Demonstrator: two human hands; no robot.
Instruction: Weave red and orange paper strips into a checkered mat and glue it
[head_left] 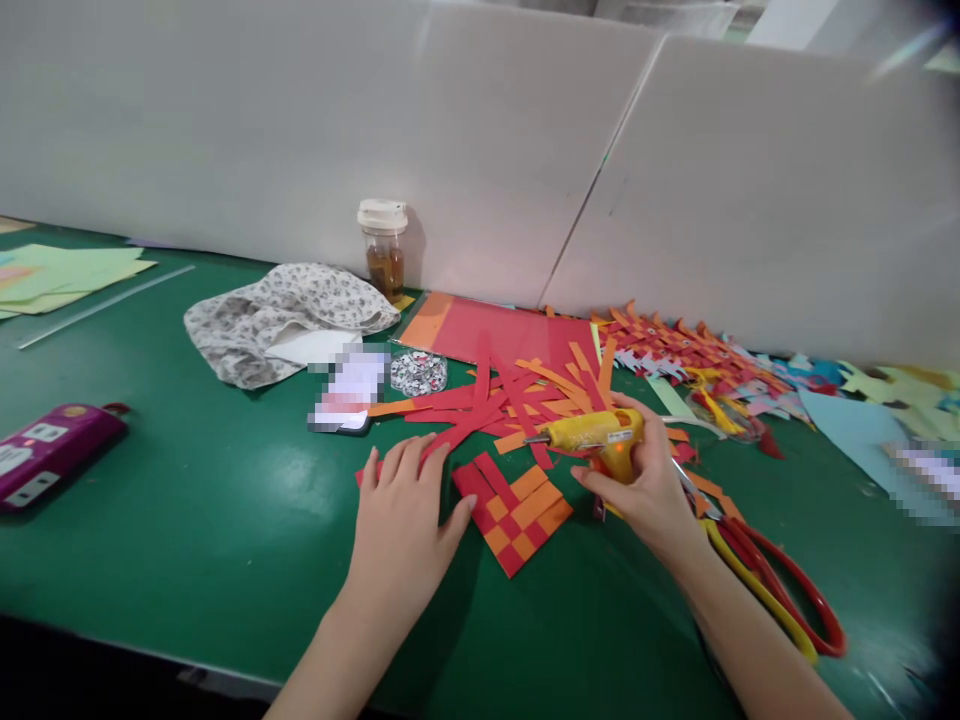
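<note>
In my right hand (649, 480) is a yellow hot glue gun (596, 430), its nozzle pointing left above the loose strips. A small orange light glows on its side. My left hand (409, 510) lies with fingers stretched over the table, the thumb at the left corner of a woven paper square (517, 515). Red and orange strips cross in a checkered pattern on that square, which lies flat below the glue gun. Beyond both hands spreads a pile of red and orange paper strips (487, 405); my left fingertips reach its near edge.
Scissors (772, 580) with red and yellow handles lie by my right forearm. Behind the strips are a phone (349, 395), a round patterned disc (418, 373), a patterned cloth (255, 320) and a lidded drink cup (385, 255). A purple power strip (60, 450) sits left. Paper cutouts (675, 350) lie along the partition.
</note>
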